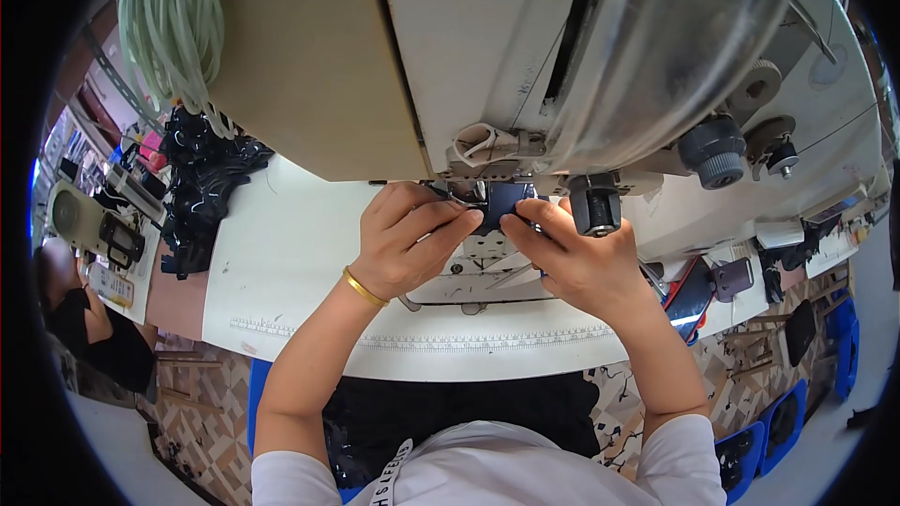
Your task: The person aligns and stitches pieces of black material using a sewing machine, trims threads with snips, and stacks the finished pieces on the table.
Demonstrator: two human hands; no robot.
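Observation:
Under the head of a large sewing machine (309, 56), a small piece of dark blue fabric (503, 204) lies by the needle area. My left hand (408, 234), with a gold bracelet (364, 288) at its wrist, pinches the fabric's left side between thumb and fingers. From the right, my right hand (581, 248) grips the same piece, thumb and forefinger close together. The two hands' fingertips are a short way apart on the metal needle plate (483, 248). A black knob (595, 204) on the machine hides part of my right hand.
A printed ruler strip (422, 341) runs along the table's front edge. Dark garments (202, 187) are heaped at the left. A phone (691, 295) lies at the right. Black cloth (459, 412) hangs over my lap. Another person (98, 337) sits at far left.

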